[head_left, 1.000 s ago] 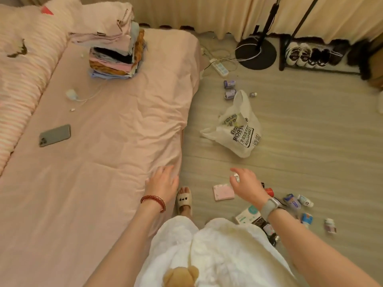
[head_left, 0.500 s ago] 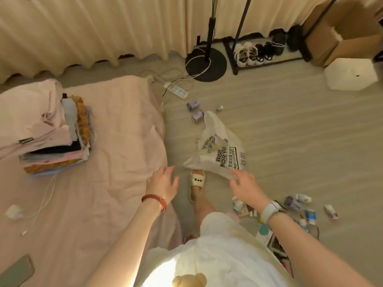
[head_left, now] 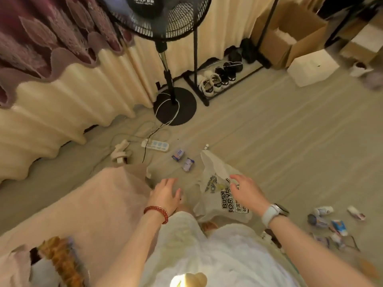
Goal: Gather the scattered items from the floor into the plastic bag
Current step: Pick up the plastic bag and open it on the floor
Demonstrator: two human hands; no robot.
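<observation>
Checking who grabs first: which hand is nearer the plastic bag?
Right. The right hand hovers over the plastic bag; the left hand is beside it, toward the bed.

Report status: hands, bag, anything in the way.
Left hand and right hand open, empty. Plastic bag on floor under right hand, ungrasped. Two small cans beyond bag; path clear.

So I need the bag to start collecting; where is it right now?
In the head view the bag lies on the floor just right of centre, under the open right hand, with two small cans just beyond it.
</observation>
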